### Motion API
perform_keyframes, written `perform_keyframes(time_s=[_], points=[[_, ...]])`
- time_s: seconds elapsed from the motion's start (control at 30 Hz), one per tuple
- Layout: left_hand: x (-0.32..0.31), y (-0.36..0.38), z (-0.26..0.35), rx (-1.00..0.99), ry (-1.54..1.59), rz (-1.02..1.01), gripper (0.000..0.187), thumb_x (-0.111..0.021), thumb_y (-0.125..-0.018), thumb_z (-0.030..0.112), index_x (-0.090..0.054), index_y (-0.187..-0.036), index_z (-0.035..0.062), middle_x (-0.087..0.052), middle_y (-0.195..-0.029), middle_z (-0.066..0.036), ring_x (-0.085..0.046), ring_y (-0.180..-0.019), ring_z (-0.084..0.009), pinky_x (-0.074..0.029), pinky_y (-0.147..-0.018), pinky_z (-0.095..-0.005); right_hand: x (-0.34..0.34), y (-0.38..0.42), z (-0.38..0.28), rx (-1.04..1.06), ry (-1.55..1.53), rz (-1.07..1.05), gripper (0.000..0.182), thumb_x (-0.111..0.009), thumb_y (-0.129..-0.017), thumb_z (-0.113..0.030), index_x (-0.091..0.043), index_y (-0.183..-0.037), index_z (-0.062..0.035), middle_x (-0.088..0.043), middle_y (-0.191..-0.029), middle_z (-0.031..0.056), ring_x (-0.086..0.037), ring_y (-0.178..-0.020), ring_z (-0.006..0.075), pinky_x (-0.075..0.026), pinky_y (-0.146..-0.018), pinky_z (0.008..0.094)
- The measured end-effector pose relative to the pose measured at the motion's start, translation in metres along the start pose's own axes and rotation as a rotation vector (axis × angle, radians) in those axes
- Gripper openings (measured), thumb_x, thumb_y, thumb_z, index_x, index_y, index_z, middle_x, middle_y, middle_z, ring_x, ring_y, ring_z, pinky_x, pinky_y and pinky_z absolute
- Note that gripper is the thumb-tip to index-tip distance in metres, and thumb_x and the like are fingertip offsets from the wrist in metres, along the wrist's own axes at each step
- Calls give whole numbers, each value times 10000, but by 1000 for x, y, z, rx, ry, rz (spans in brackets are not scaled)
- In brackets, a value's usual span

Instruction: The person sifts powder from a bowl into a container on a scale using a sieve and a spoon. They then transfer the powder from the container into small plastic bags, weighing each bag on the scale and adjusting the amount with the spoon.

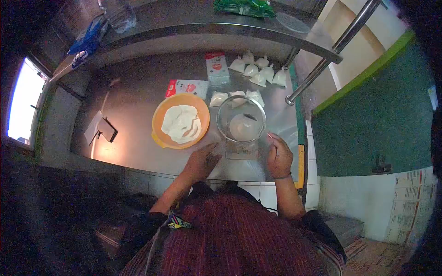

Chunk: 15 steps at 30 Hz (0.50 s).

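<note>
A round bowl with a shiny rim (263,132) stands on a small flat scale (241,151); a mound of white powder (240,129) and a dark scoop-like piece (250,117) show inside. My left hand (202,162) is near the scale's left side, fingers loosely stretched and apart, with nothing visible in them. To the right of the round bowl is my right hand (280,157), half curled, its fingertips close to the rim; I see nothing held there. An orange bowl (157,124) with white powder (180,123) sits left of the scale.
Several knotted bags of white powder (258,79) lie at the back right, others (219,98) just behind the round bowl. Two red-and-white packs (216,64) (188,87) are behind the orange bowl. A metal shelf (184,31) overhangs the table; a dark phone-like object (107,129) is left.
</note>
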<state>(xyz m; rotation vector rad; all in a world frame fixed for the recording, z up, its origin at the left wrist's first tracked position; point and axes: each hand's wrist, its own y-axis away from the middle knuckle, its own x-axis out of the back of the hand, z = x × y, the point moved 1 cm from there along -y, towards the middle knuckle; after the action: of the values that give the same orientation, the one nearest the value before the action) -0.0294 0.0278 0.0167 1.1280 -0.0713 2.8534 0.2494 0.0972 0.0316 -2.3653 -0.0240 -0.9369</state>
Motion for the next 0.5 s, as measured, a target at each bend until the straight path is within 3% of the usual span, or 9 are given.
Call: perform_keyframes(time_s=[0.07,0.2,0.27,0.37,0.5], points=[[-4,1,-2,-107,29,67,495,-683,-890,199,-544,-1327,11,-661,-1026,-283,-656,-712,-356,-526,-685,-432,2,1,0,16,-20,72,229,-513,-898,27,-654,-1076,-1,-683,-1152,192,-679,-1049,312,-528,-921,378],[-6,1,-2,-93,27,80,491,-687,-887,196,-552,-1325,20,-664,-1031,-276,-652,-693,-346,-524,-667,-414,-5,6,8,24,-95,117,205,-502,-932,20,-651,-1073,10,-682,-1156,191,-683,-1043,275,-537,-884,352],[-2,3,4,21,59,16,492,-690,-885,197,-554,-1326,25,-654,-1090,-273,-650,-697,-343,-526,-678,-413,-6,8,8,-138,-264,155,186,-486,-974,-8,-635,-1081,22,-671,-1185,191,-679,-1044,243,-540,-833,316],[-5,5,1,-54,111,71,500,-696,-884,199,-551,-1329,23,-646,-1119,-272,-649,-708,-344,-530,-693,-409,0,6,1,-278,-440,229,191,-476,-1005,-47,-619,-1104,34,-653,-1223,190,-675,-1044,229,-533,-794,294],[-7,6,-5,-72,72,58,501,-700,-885,204,-552,-1327,21,-650,-1123,-265,-646,-711,-345,-530,-699,-411,1,6,4,-287,-527,279,203,-477,-1013,-62,-605,-1131,43,-638,-1245,204,-674,-1043,238,-531,-784,297]])
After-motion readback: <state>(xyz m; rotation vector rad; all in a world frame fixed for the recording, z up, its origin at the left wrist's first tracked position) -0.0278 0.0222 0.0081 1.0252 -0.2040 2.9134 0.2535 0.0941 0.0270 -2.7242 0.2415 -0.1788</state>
